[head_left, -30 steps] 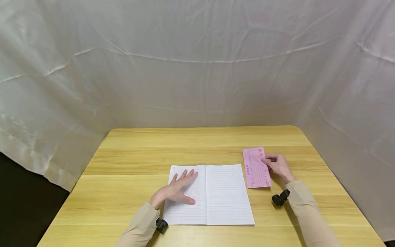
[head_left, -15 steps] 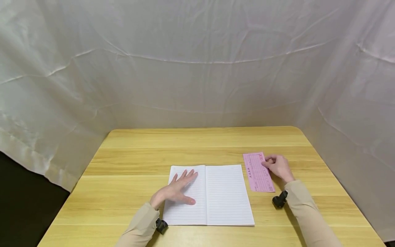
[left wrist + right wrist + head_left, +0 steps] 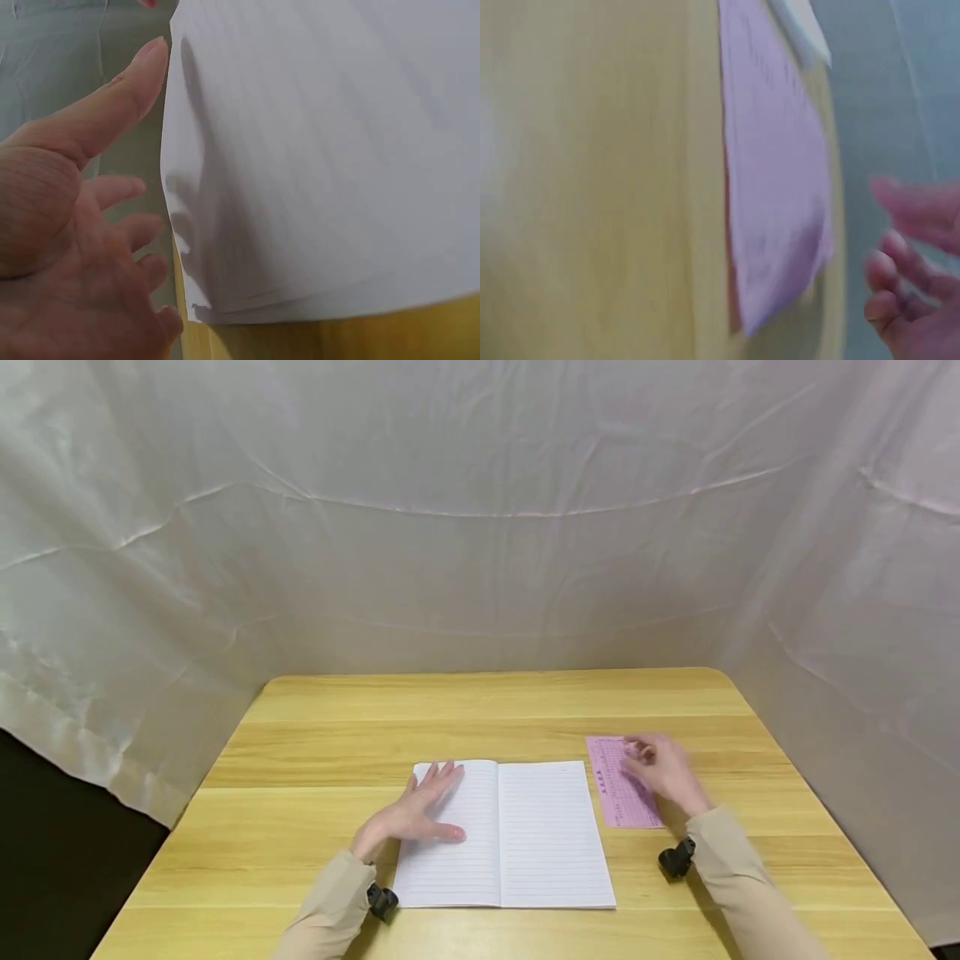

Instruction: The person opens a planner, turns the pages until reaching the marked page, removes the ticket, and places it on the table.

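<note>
An open notebook (image 3: 551, 835) with lined pages lies on the table. Over its left page my left hand (image 3: 412, 814) is spread with the fingers extended. In the left wrist view, a gap shows between this hand (image 3: 90, 180) and the page's edge. To the notebook's right lies a pink printed slip (image 3: 611, 789), with my right hand (image 3: 667, 777) over its upper right part. The right wrist view, somewhat blurred, has the fingers of the right hand (image 3: 919, 270) loosely bent, apart from the pink slip (image 3: 772, 150) and holding nothing.
The wooden table (image 3: 315, 735) carries the notebook and the slip. A pale cloth (image 3: 480, 577) hangs behind it and along both sides. Each wrist wears a small black camera, such as the right camera (image 3: 677, 860).
The right hand has let go of the pink slip, which now lies flat and slightly nearer the person, and the hand has moved left over it. The left hand has shifted slightly left and away.
</note>
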Tool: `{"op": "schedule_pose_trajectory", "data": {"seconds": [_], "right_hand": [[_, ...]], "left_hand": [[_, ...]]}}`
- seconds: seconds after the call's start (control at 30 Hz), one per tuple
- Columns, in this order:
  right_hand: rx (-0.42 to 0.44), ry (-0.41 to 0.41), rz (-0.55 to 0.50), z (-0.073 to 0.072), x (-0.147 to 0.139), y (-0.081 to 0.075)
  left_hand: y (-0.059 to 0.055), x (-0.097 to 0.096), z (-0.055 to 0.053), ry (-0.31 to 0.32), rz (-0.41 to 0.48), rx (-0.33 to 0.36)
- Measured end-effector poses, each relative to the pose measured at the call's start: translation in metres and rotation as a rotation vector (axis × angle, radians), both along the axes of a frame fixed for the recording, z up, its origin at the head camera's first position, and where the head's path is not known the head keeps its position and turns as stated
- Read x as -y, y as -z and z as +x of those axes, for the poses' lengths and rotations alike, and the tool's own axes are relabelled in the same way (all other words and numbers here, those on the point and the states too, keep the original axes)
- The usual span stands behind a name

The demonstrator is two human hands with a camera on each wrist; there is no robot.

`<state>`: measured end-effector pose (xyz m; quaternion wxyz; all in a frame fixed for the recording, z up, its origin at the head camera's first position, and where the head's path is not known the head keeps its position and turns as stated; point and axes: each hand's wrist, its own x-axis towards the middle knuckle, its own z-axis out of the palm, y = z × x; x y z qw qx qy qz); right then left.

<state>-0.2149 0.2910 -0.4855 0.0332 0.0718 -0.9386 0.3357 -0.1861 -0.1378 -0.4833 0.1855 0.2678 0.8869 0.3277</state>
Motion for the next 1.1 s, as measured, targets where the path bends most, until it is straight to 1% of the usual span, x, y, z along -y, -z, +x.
{"op": "schedule_pose_trajectory", "data": {"seconds": [0.03, 0.1, 0.2, 0.27, 0.33, 0.43, 0.57, 0.7, 0.8, 0.83, 0.9, 0.97, 1.03, 1.1], "right_hand": [[-0.029, -0.068, 0.011, 0.002, 0.007, -0.001], [-0.057, -0.209, 0.038, 0.006, 0.021, 0.000], [-0.049, -0.384, 0.077, 0.011, 0.040, 0.001], [-0.027, -0.452, 0.124, 0.014, 0.049, 0.000], [-0.012, -0.492, 0.167, 0.016, 0.055, -0.002], [0.008, -0.515, 0.225, 0.016, 0.060, -0.005], [0.007, -0.523, 0.261, 0.014, 0.061, -0.006], [-0.011, -0.520, 0.284, 0.012, 0.060, -0.005], [0.005, -0.504, 0.285, 0.011, 0.059, -0.004], [0.015, -0.497, 0.283, 0.011, 0.058, -0.004], [0.033, -0.484, 0.280, 0.012, 0.058, -0.004], [0.050, -0.472, 0.274, 0.012, 0.059, -0.005], [0.061, -0.461, 0.269, 0.013, 0.060, -0.007], [0.071, -0.452, 0.266, 0.013, 0.061, -0.008]], "left_hand": [[0.000, 0.001, -0.002, -0.016, 0.009, -0.008], [-0.001, 0.003, -0.006, -0.058, 0.019, -0.028], [-0.001, 0.004, -0.014, -0.129, 0.033, -0.056], [-0.002, 0.005, -0.018, -0.172, 0.029, -0.076], [-0.002, 0.007, -0.023, -0.204, 0.034, -0.087], [-0.002, 0.010, -0.027, -0.244, 0.029, -0.104], [0.000, 0.015, -0.032, -0.275, 0.027, -0.121], [0.000, 0.016, -0.037, -0.274, 0.014, -0.136], [-0.001, 0.016, -0.040, -0.272, 0.004, -0.133], [-0.002, 0.016, -0.041, -0.273, 0.004, -0.121], [-0.003, 0.016, -0.043, -0.266, 0.004, -0.108], [-0.004, 0.016, -0.047, -0.234, 0.020, -0.105], [-0.004, 0.017, -0.052, -0.199, 0.052, -0.090], [-0.006, 0.020, -0.057, -0.176, 0.112, -0.051]]}}
